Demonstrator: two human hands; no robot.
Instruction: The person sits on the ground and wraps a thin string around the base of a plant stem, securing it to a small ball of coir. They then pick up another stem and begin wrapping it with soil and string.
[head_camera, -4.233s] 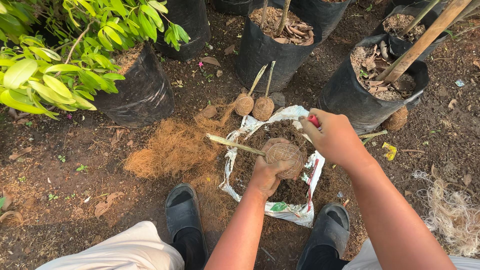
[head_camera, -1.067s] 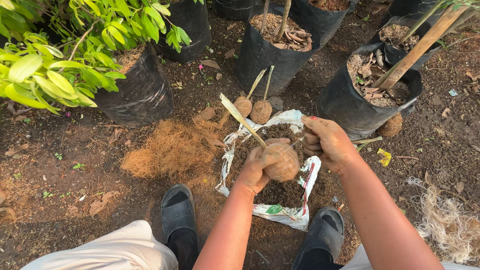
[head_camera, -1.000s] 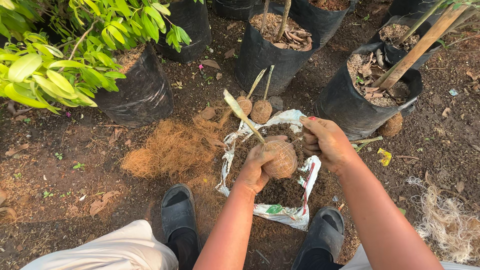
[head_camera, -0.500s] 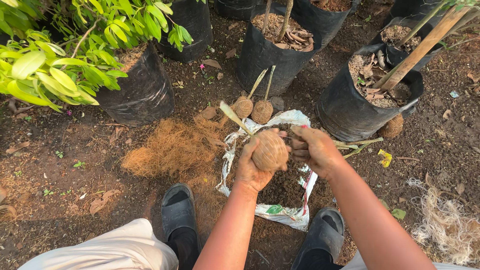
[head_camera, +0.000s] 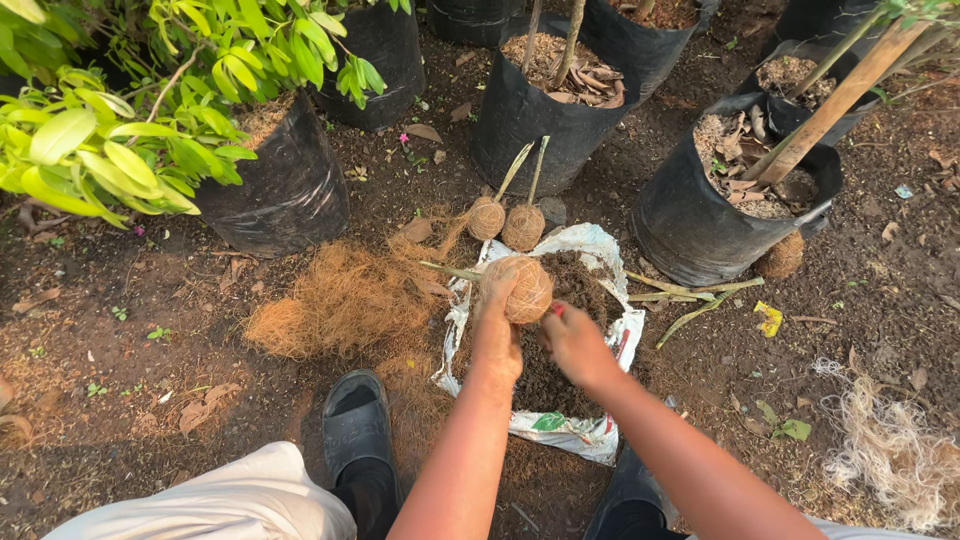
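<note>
My left hand (head_camera: 497, 335) grips a round ball wrapped in brown coconut fibre (head_camera: 522, 288), with a thin cutting stem (head_camera: 450, 270) sticking out to the left. My right hand (head_camera: 575, 342) is beside the ball, fingers bent toward its lower right side; whether it holds anything I cannot tell. Both hands hover over an open white sack (head_camera: 600, 250) filled with dark soil (head_camera: 580, 285). Two finished fibre balls (head_camera: 505, 222) with upright stems lie just beyond the sack. A loose pile of coconut fibre (head_camera: 340, 295) lies to the left.
Black grow bags (head_camera: 535, 110) with soil and stems stand at the back and right (head_camera: 700, 215); another ball (head_camera: 780, 255) rests by the right bag. A leafy plant in a bag (head_camera: 280, 190) is on the left. My dark sandals (head_camera: 355, 425) flank the sack. Pale fibre (head_camera: 895, 450) lies right.
The ball has been turned so its stem now points left and lower instead of up-left. My right hand slid from the ball's right side down to just below it.
</note>
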